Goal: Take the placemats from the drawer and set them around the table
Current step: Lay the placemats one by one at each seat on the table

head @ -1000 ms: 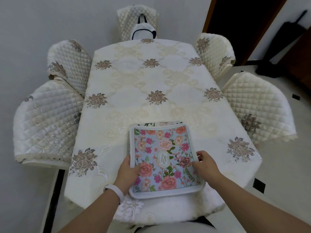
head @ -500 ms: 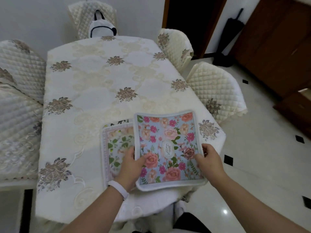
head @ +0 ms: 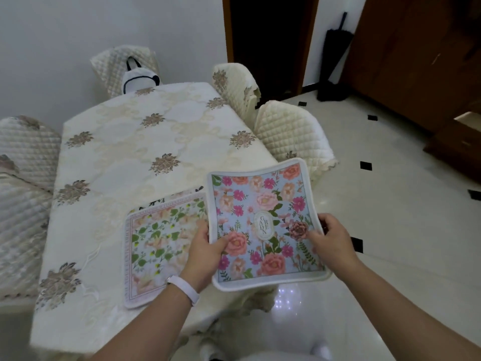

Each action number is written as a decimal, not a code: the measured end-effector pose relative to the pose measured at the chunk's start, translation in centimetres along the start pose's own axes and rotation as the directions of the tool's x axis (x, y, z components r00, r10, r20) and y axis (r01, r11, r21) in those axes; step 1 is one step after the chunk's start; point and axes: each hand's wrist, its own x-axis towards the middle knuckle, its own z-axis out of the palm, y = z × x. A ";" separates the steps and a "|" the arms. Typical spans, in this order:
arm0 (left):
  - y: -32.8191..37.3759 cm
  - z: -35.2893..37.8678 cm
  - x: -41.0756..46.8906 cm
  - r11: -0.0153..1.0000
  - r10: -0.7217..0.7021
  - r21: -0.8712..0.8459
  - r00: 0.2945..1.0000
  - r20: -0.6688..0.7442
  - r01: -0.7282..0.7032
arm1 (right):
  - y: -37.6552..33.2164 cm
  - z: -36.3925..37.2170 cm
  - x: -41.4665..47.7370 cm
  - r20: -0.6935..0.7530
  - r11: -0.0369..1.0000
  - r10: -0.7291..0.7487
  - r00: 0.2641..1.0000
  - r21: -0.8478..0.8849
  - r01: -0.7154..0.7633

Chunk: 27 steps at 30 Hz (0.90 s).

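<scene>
- A cream embroidered tablecloth (head: 125,162) covers the table, with quilted chair covers (head: 289,131) around it.
- A pale green-leaf placemat (head: 158,246) lies flat near the table's edge.
- The left hand (head: 205,252) and right hand (head: 330,241) grip a blue floral placemat (head: 263,222), held past the table's corner.

Held placemat (head: 263,220) right of table's placemat (head: 161,246)

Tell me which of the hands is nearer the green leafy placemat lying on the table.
Left. The left hand overlaps the green leafy placemat at its right edge; the right hand is farther right, across the blue floral placemat.
</scene>
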 end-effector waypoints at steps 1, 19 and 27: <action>0.3 2.1 -0.4 1.000 -0.001 0.003 1.000 0.015 0.001 | 0.7 -2.2 0.3 -0.004 1.000 -0.005 1.000 -0.003 0.005; 6.0 35.9 -1.9 0.999 0.032 -0.011 0.928 0.372 -0.031 | 11.6 -33.9 1.8 -0.338 0.991 0.057 0.939 0.130 -0.013; 6.7 46.3 2.6 0.995 -0.027 0.095 0.862 0.507 -0.025 | 15.5 -39.3 4.3 -0.428 0.985 0.170 0.888 0.102 -0.140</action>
